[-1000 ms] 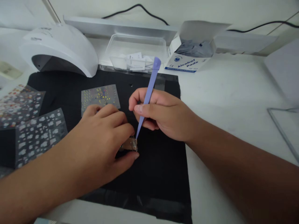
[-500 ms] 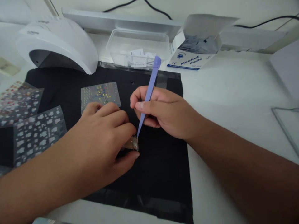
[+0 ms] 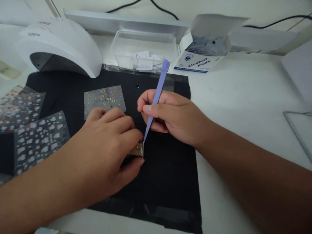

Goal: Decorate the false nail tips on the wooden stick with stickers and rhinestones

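My left hand (image 3: pixel 109 146) is closed around a small tan piece with a clear, shiny end (image 3: pixel 138 150), held between thumb and fingers low over the black mat (image 3: pixel 170 182). Most of that piece is hidden by the fingers. In a pen-like grip, my right hand (image 3: pixel 168 113) holds a slim purple plastic stick (image 3: pixel 158 86), its broad end up and its narrow tip down. The tip meets or nearly meets the shiny end; I cannot tell if they touch. Just beyond my left fingers lies a clear sticker sheet with small yellow and blue marks (image 3: pixel 104 97).
More sticker sheets (image 3: pixel 41 139) lie at the left. A white dome-shaped device (image 3: pixel 65 42) with a dark opening stands behind them. Along the back are a clear plastic tub (image 3: pixel 143 42) with packets and an open alcohol pads box (image 3: pixel 202 60). A thin metal frame (image 3: pixel 297 136) is at the right.
Very little differs. My right hand and the purple stick have shifted slightly to the right, and the shiny end of the held piece has turned a little.
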`<move>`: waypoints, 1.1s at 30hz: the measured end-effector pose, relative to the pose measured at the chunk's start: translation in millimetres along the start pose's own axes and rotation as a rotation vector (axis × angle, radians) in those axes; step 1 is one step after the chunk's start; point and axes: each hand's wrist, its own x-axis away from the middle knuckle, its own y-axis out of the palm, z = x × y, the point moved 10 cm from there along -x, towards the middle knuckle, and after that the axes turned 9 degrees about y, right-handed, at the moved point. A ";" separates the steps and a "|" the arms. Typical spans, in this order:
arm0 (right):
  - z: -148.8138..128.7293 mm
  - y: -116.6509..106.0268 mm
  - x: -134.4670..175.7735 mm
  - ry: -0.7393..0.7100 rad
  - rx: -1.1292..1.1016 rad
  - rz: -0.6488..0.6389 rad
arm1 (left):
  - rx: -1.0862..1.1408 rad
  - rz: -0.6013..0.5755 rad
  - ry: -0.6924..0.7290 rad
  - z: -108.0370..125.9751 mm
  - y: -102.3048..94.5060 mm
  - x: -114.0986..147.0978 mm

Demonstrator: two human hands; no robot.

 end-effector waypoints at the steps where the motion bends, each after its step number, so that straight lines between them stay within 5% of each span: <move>1: 0.3 -0.4 -0.1 0.002 -0.007 0.000 | -0.002 0.003 -0.001 0.1 -0.3 0.3; 33: 1.8 -2.6 3.7 -0.012 0.046 0.024 | -0.035 0.007 0.004 0.6 -1.0 2.0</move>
